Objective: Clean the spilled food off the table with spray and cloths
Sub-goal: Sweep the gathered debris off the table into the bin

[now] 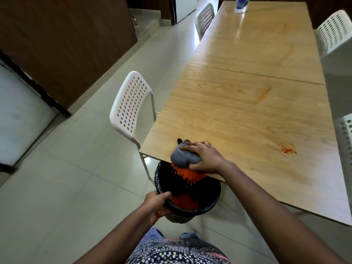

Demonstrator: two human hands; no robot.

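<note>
- Pale tiled floor (80,168), dark wood panelling at the left, white perforated chairs (131,103) along both long sides of a light wooden worktop (238,111).
- Near edge of the worktop: right hand (204,158), fingers curled over a bunched grey cloth (183,156), gripping it right at the near-left corner.
- Below the cloth: orange-red spilled food (187,173), hanging off the near edge above a black bin.
- Black bin (190,195), lined with a dark bag, tucked under the near-left corner of the worktop, more orange-red food heaped inside.
- Left hand (157,203), fingers wrapped over the bin's near rim, gripping it.
- Toward the near-right part of the worktop: small red stain (287,149), with faint orange smears further along the surface, one near the middle and one toward the far end.
- Far edge of the worktop: spray bottle (241,4), clear with a blue label, top cut off by the frame; label writing too blurred to read.
- Bottom of view: patterned dotted clothing (177,250) of the person.
</note>
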